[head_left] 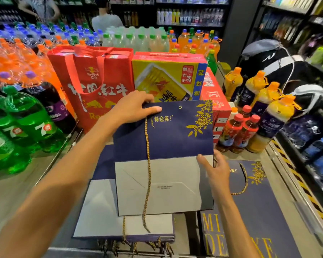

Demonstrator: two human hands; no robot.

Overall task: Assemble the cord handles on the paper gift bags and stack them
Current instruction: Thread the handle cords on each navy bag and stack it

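Observation:
A flat navy paper gift bag (168, 138) with gold flower print and a grey folded base is held up in front of me. My left hand (132, 107) grips its top left corner, thumb across the front. My right hand (215, 168) holds its right edge near the fold, thumb on the grey panel. A gold cord (148, 164) hangs from the left hole down past the bag's bottom edge; the right hole (180, 107) has no cord in it. Beneath lies a stack of flat bags (123, 224) with cord ends poking out. To the right lies a finished bag (257, 202) with a looped handle.
A red gift bag (93, 81) and yellow and red drink cartons (168, 79) stand just behind. Green soda bottles (21, 127) crowd the left, orange and red drink bottles (254, 120) the right. Store shelves and two people fill the background.

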